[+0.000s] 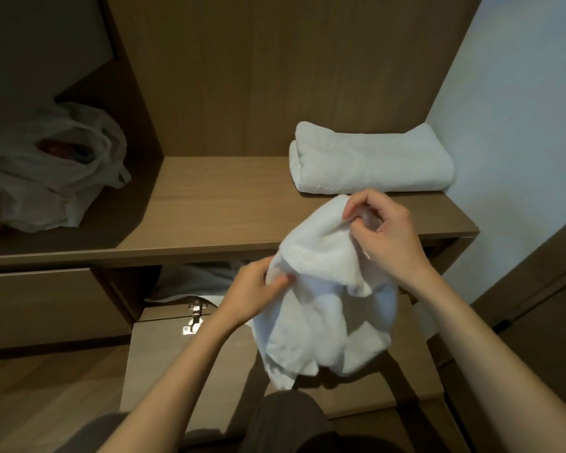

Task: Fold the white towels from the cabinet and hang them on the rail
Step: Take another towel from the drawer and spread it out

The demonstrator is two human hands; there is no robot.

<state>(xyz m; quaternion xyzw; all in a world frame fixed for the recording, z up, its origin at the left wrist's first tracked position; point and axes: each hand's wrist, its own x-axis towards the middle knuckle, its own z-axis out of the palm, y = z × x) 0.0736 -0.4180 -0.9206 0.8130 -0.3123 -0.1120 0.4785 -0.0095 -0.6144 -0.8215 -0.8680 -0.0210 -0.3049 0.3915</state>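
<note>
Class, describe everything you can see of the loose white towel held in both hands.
The loose white towel looks like soft terry cloth, crumpled and unfolded, hanging in front of the cabinet shelf. The right hand pinches its raised upper edge; the left hand grips its left side. Its lower part droops freely.

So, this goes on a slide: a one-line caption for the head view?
Both hands, left and right, hold a crumpled white towel before a shelf bearing a folded towel.
</note>
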